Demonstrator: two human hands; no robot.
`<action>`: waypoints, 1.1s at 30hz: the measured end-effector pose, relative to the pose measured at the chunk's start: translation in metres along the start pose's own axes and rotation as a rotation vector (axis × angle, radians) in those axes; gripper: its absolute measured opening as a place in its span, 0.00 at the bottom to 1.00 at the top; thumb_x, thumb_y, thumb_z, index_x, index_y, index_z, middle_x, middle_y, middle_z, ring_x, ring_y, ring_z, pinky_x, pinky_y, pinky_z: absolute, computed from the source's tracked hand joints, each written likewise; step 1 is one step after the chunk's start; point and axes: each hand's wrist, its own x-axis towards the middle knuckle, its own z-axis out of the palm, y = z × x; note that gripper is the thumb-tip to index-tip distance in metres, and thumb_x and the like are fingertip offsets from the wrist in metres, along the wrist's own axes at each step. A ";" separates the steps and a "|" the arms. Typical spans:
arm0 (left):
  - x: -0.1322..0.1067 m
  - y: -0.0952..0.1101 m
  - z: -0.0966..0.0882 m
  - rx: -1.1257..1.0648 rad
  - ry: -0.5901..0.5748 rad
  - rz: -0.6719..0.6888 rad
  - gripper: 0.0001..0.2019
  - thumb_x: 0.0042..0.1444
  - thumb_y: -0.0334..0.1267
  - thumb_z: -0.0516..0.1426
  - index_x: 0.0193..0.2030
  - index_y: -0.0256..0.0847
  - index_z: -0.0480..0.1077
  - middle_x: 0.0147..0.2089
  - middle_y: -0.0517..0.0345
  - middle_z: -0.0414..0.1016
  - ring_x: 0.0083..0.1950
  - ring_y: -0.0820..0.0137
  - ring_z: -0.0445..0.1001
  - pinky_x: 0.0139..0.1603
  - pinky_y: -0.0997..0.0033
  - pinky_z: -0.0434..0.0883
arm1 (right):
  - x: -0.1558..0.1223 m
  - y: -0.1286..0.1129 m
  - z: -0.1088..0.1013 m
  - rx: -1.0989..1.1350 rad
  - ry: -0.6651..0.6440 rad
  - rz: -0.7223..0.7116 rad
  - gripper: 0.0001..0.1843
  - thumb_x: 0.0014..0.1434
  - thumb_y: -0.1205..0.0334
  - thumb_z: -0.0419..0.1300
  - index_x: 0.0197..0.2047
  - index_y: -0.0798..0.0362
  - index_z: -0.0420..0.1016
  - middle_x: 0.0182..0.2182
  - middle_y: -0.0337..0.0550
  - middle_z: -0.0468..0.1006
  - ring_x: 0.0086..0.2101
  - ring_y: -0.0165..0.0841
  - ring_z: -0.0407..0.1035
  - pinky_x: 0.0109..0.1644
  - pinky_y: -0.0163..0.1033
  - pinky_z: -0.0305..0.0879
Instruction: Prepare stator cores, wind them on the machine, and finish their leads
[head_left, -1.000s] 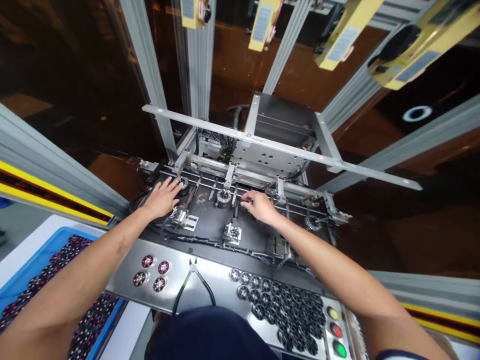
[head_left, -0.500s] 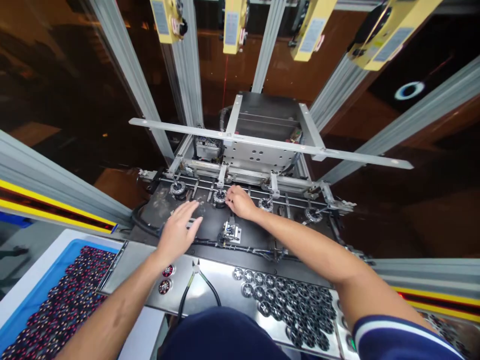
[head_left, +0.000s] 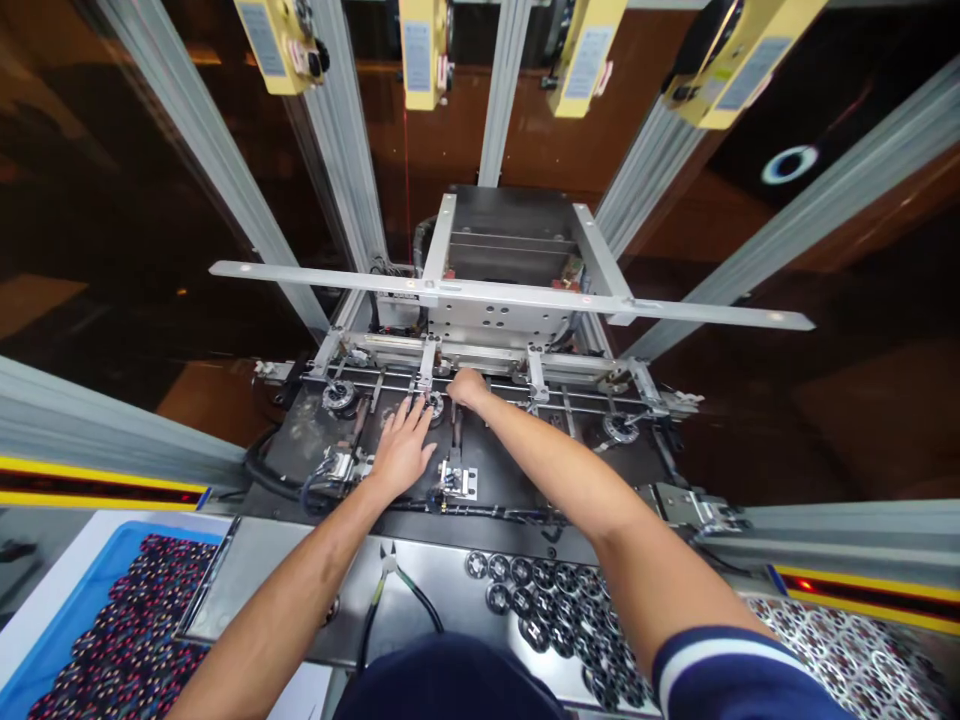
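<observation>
My left hand [head_left: 403, 450] lies with fingers stretched out on the black machine bed [head_left: 300, 440], fingertips reaching the round motor part [head_left: 433, 403] in the second fixture. My right hand [head_left: 466, 388] is curled over the same part from the right, fingers bent at the rail [head_left: 570, 395]; what it grips is hidden. Another round part [head_left: 340, 396] sits in the left fixture and one more [head_left: 619, 428] at the right.
A steel shelf [head_left: 442, 570] in front carries cutting pliers [head_left: 386, 565] and several black round parts [head_left: 540, 590]. A blue tray [head_left: 97, 630] of red-black parts stands at lower left. A metal crossbar [head_left: 510, 295] and aluminium posts rise behind the bed.
My left hand has moved from the left fixture to the second one. My right hand has shifted left along the rail to meet it. The camera has swung left.
</observation>
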 end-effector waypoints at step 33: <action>0.016 0.053 -0.048 -0.020 -0.012 0.175 0.21 0.64 0.43 0.48 0.57 0.36 0.70 0.60 0.46 0.74 0.61 0.61 0.72 0.63 0.61 0.68 | -0.111 0.135 -0.091 -0.059 0.031 0.068 0.16 0.65 0.55 0.58 0.51 0.55 0.71 0.49 0.46 0.74 0.46 0.37 0.71 0.49 0.47 0.71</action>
